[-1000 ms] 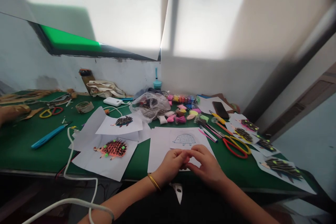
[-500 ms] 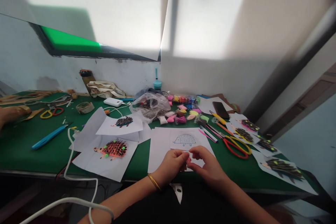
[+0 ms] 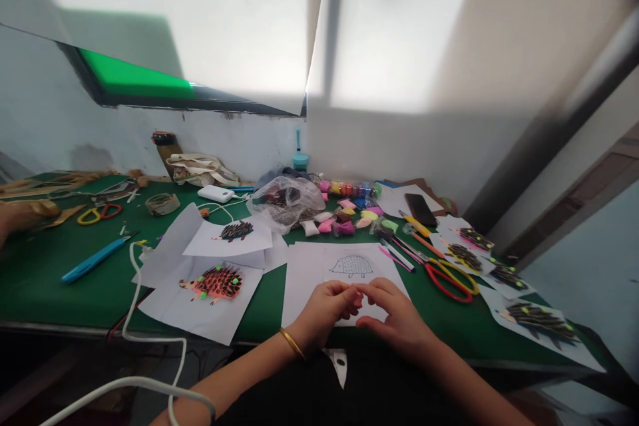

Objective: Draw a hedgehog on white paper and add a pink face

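My left hand (image 3: 327, 309), with a gold bangle at the wrist, is closed in a pinch on a small lump of pink clay (image 3: 358, 302), mostly hidden by the fingers. Touching the left fingertips is the index finger of my right hand (image 3: 394, 313); its thumb is held apart below. Both hands are over the near edge of a white paper sheet (image 3: 304, 279). On that sheet, just beyond my hands, lies a hedgehog drawing (image 3: 352, 267) in dark outline. Left of my hands rests a pink paper-backed hedgehog picture (image 3: 218, 283) with dark spines and green dots.
Packets of coloured clay (image 3: 343, 227) and a clear plastic bag (image 3: 287, 203) lie behind the sheet. Red-and-yellow scissors (image 3: 452, 279), a phone (image 3: 420, 209) and several finished hedgehog pictures (image 3: 539, 323) are on the right. A white cable (image 3: 127, 333) hangs over the front edge. Another person's hand (image 3: 30, 213) is far left.
My right index finger has straightened toward the left fingertips, and the right thumb has drawn away from them. The left hand keeps its pinch in nearly the same place.
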`<control>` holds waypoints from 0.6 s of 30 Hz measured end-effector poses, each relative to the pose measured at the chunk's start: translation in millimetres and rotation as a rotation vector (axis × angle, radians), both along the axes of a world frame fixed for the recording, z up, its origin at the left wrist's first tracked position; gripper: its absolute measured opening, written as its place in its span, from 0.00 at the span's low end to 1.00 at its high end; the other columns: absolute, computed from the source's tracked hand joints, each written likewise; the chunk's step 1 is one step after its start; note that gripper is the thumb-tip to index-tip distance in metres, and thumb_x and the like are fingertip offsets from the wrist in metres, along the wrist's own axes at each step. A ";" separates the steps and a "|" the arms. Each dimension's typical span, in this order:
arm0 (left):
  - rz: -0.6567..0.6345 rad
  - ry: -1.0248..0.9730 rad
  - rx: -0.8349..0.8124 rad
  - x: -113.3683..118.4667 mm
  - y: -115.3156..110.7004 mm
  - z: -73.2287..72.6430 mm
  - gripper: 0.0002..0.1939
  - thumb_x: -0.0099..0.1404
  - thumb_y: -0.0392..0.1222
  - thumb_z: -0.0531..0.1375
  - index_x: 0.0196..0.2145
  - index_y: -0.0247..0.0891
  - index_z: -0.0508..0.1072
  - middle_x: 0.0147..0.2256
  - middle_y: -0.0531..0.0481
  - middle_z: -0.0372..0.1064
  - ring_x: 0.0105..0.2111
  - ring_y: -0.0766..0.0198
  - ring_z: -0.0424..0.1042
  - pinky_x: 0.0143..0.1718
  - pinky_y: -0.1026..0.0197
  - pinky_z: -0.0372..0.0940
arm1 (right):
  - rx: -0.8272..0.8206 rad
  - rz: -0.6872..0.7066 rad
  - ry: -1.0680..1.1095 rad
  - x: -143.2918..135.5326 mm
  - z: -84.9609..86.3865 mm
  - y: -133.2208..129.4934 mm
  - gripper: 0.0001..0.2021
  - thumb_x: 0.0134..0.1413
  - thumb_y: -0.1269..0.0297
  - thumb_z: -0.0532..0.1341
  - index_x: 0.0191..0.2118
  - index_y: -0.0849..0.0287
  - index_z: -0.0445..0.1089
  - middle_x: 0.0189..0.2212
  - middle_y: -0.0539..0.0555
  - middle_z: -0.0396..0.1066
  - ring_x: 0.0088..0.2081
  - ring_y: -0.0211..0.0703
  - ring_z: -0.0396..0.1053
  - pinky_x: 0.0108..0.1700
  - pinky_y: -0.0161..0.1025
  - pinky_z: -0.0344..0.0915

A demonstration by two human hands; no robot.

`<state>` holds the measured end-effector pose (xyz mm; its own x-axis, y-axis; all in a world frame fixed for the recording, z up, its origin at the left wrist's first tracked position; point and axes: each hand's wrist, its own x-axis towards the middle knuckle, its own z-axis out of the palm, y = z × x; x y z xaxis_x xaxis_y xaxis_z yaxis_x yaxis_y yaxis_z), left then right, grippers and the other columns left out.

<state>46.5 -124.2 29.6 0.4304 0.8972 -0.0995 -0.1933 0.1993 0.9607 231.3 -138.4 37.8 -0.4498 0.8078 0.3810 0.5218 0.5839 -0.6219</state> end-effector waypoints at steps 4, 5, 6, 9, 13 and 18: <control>-0.085 0.131 0.104 0.2 -1.0 1.5 0.29 0.61 0.66 0.57 0.29 0.32 0.75 0.26 0.50 0.68 0.26 0.66 0.63 0.30 0.63 0.57 | 0.051 -0.055 -0.011 -2.6 -2.1 -1.4 0.12 0.63 0.55 0.57 0.38 0.55 0.75 0.31 0.52 0.67 0.35 0.42 0.65 0.38 0.40 0.63; -0.103 0.152 0.112 0.6 -1.3 1.2 0.30 0.62 0.67 0.55 0.30 0.32 0.75 0.26 0.50 0.68 0.26 0.66 0.64 0.30 0.63 0.58 | 0.084 -0.082 -0.027 -3.4 -2.1 -1.7 0.13 0.64 0.56 0.56 0.35 0.56 0.74 0.29 0.52 0.66 0.34 0.42 0.65 0.37 0.40 0.62; -0.117 0.167 0.116 1.0 -1.5 0.6 0.30 0.61 0.67 0.55 0.32 0.32 0.75 0.27 0.49 0.69 0.27 0.65 0.65 0.30 0.63 0.59 | 0.120 -0.102 -0.051 -4.2 -2.1 -1.8 0.14 0.64 0.58 0.56 0.32 0.56 0.74 0.28 0.52 0.65 0.33 0.42 0.64 0.36 0.40 0.61; -0.114 0.203 0.111 2.2 -1.1 -1.9 0.27 0.57 0.65 0.62 0.32 0.33 0.74 0.27 0.51 0.69 0.27 0.65 0.65 0.30 0.63 0.58 | 0.175 -0.105 -0.116 -6.0 -2.5 -1.1 0.12 0.63 0.61 0.57 0.31 0.56 0.73 0.28 0.53 0.66 0.34 0.44 0.64 0.36 0.41 0.61; -0.020 0.162 0.075 3.2 -0.2 -2.0 0.28 0.57 0.66 0.61 0.27 0.33 0.72 0.22 0.54 0.63 0.23 0.68 0.59 0.26 0.64 0.54 | 0.102 -0.053 -0.077 -5.2 -4.5 0.1 0.14 0.60 0.58 0.61 0.50 0.54 0.71 0.36 0.54 0.70 0.38 0.46 0.67 0.41 0.42 0.65; -0.040 0.189 0.128 2.5 -0.8 0.3 0.30 0.61 0.66 0.55 0.25 0.33 0.71 0.23 0.51 0.66 0.24 0.65 0.63 0.27 0.62 0.57 | 0.045 -0.050 -0.064 -3.2 -1.8 -1.8 0.12 0.65 0.56 0.55 0.41 0.54 0.74 0.30 0.52 0.68 0.34 0.43 0.66 0.36 0.39 0.63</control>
